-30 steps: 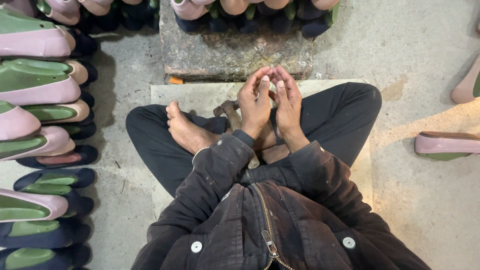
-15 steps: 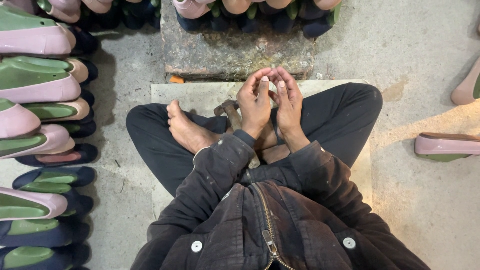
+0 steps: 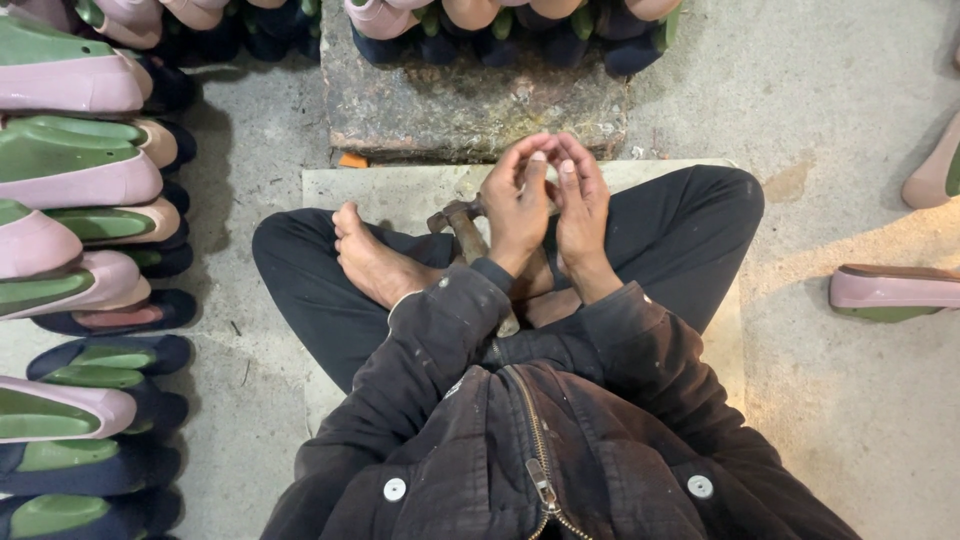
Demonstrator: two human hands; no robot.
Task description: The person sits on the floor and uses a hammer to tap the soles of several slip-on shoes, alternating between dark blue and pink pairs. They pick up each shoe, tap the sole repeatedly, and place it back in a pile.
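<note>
Left hand (image 3: 518, 205) and right hand (image 3: 580, 205) cupped together, contents hidden, wooden-handled hammer (image 3: 468, 232) beneath, rough stone block (image 3: 470, 105)

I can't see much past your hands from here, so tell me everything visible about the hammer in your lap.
The hammer lies across the crossed legs, head away from the body, over the pale mat. Its head looks like dark, worn metal; the handle looks like brownish wood and slants back toward the jacket, partly hidden under the left hand and its sleeve. Whether that hand touches it cannot be told. The right hand is raised beside the left, fingertips close together, and neither hand grips the hammer.
</note>
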